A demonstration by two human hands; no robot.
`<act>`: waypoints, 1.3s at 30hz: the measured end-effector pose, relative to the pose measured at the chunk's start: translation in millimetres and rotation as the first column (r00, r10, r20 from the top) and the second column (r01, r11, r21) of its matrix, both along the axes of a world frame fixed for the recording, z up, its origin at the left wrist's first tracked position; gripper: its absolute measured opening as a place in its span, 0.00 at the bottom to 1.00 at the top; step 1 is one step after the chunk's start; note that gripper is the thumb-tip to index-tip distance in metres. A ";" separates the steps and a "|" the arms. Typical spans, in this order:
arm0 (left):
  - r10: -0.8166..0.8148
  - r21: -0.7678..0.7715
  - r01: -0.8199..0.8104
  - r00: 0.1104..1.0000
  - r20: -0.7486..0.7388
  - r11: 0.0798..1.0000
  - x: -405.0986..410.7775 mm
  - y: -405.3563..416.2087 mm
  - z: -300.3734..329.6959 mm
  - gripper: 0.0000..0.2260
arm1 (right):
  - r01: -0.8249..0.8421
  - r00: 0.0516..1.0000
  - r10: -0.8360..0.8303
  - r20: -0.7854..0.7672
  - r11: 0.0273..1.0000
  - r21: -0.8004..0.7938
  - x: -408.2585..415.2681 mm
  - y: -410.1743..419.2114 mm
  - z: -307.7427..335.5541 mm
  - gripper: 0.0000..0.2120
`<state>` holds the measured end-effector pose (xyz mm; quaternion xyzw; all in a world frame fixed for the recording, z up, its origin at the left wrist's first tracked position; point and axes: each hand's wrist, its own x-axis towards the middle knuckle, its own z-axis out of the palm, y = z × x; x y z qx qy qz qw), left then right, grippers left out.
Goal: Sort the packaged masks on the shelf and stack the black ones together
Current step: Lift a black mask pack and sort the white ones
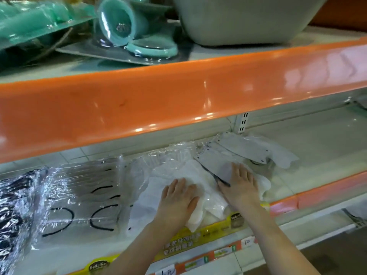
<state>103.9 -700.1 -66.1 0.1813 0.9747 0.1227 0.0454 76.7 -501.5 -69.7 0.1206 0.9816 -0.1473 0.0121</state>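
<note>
Your left hand (177, 197) lies flat, fingers together, on the white masks (200, 187) at centre frame. Your right hand (239, 185) presses a grey pack (216, 163), fingers slightly spread. The black masks (14, 197) sit at far left. Slick wrappers could slide off the shelf (317, 147); its orange front edge is low. Teal cups (121, 20) crowd the upper left.
</note>
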 end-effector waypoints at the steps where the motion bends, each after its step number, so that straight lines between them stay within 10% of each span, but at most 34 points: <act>1: -0.004 0.015 0.004 1.000 -0.014 1.000 -2.1 3.3 -0.7 0.37 | 0.006 1.000 -0.006 0.014 1.000 0.005 -0.4 3.0 2.1 0.38; 11: -0.013 0.129 0.018 0.999 -0.036 0.992 -0.8 31.5 -0.2 0.18 | 0.047 0.995 -0.040 -0.093 0.996 0.077 -13.3 23.6 9.9 0.13; 20: 0.030 0.248 -0.021 0.999 -0.031 0.969 4.0 51.0 2.9 0.18 | -0.022 0.970 -0.140 -0.201 0.767 -0.641 -14.7 45.0 52.1 0.15; 25: 0.193 0.598 -0.266 0.964 0.184 0.756 3.6 58.4 24.7 0.20 | -0.021 0.983 -0.161 -0.087 0.375 -0.927 -4.7 27.7 50.8 0.05; 30: 0.234 0.668 -0.260 0.963 0.132 0.697 1.2 62.5 41.1 0.16 | -0.131 0.978 -0.096 -0.187 0.419 -0.898 10.9 -4.5 48.7 0.09; 39: 0.476 0.657 -0.673 0.726 0.496 0.340 -17.3 31.8 41.8 0.19 | -0.153 0.983 -0.039 -0.180 0.375 -0.914 14.1 -44.6 51.1 0.12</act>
